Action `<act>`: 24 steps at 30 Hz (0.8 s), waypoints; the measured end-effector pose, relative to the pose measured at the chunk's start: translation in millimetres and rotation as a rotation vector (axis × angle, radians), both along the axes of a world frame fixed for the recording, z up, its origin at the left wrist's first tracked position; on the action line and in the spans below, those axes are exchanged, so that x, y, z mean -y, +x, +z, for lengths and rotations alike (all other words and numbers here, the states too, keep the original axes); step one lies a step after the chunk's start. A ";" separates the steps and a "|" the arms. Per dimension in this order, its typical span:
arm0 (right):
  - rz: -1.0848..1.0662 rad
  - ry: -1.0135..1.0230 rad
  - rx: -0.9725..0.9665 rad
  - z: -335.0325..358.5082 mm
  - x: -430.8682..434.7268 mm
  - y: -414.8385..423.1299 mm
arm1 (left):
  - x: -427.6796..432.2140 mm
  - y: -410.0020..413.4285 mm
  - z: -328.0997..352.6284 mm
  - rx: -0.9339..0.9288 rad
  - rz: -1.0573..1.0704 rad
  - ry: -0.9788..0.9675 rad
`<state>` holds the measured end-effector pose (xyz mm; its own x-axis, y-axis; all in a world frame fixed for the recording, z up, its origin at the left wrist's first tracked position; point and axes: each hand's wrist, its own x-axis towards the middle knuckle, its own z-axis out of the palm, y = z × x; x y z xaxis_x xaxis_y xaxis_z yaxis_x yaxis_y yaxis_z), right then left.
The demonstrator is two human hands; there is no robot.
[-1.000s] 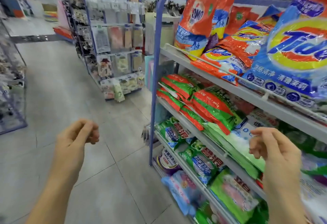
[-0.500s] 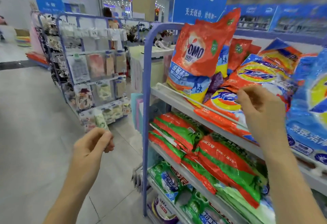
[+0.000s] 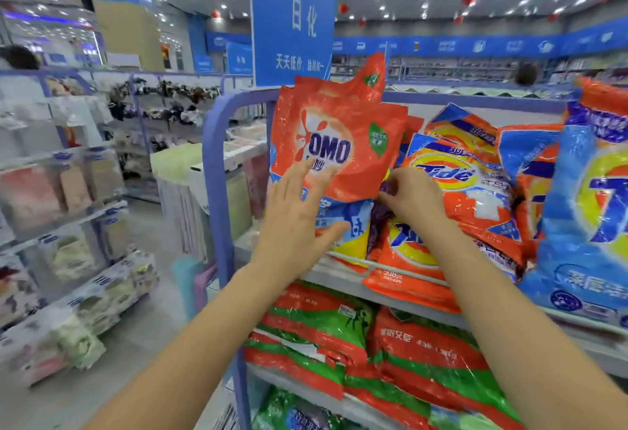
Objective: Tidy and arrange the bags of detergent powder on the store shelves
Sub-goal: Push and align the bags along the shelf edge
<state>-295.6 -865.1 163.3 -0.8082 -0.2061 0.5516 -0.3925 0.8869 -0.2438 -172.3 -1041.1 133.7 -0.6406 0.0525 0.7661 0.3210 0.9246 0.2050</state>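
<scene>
OMO detergent bag (image 3: 343,130): orange-red, upright, at the left end of the top shelf (image 3: 326,276), its foot behind the front rail. Its left edge is just beside the purple frame post (image 3: 214,191). Its right edge is crowded by a purple pack (image 3: 377,222) and leaning Tide bags (image 3: 455,191). Left hand (image 3: 295,222): wide, fingers spread flat on the bag's lower front. Right hand (image 3: 413,197): fingers curled at the bag's right edge, over the purple pack; whether they pinch either one cannot be told. A lower Tide bag (image 3: 404,280) overhangs the shelf lip. A large blue Tide bag (image 3: 584,225) stands at the far right. Red-and-green bags (image 3: 323,321) lie flat on the shelf below. Open aisle floor (image 3: 142,344) lies to the left, between the post and a rack of hanging goods (image 3: 68,225).
</scene>
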 end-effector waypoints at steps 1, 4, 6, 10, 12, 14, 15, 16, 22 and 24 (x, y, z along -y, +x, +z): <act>-0.020 0.009 -0.010 0.2 2.0 1.3 | -2.3 -13.3 0.4 0.008 0.021 -0.056; -0.031 -0.045 -0.026 2.1 3.8 6.3 | -4.2 -48.0 -5.9 0.091 0.075 -0.127; -0.010 -0.133 -0.015 2.4 3.4 6.5 | 0.3 -63.2 -12.5 0.121 0.098 -0.105; 0.075 -0.336 -0.025 14.3 1.9 2.5 | 9.6 -72.1 -14.7 0.114 0.090 -0.055; 0.151 -0.488 -0.047 31.4 3.1 1.7 | 17.6 -71.4 -15.5 0.083 0.084 -0.040; 0.241 -0.659 -0.074 57.3 -1.6 4.6 | 24.9 -73.2 -16.9 0.069 0.079 -0.019; 0.281 -0.752 -0.097 73.4 -6.4 8.0 | 26.9 -74.5 -17.0 0.076 0.081 -0.009; 0.303 -0.834 -0.134 90.4 -13.4 13.2 | 27.5 -75.5 -16.6 0.084 0.083 -0.007; 0.186 -0.782 -0.363 159.2 -77.0 70.9 | 21.7 -80.5 -11.0 0.135 0.095 -0.058; 0.133 -0.703 -0.341 153.6 -91.7 82.4 | 20.0 -80.0 -9.3 0.152 0.102 -0.075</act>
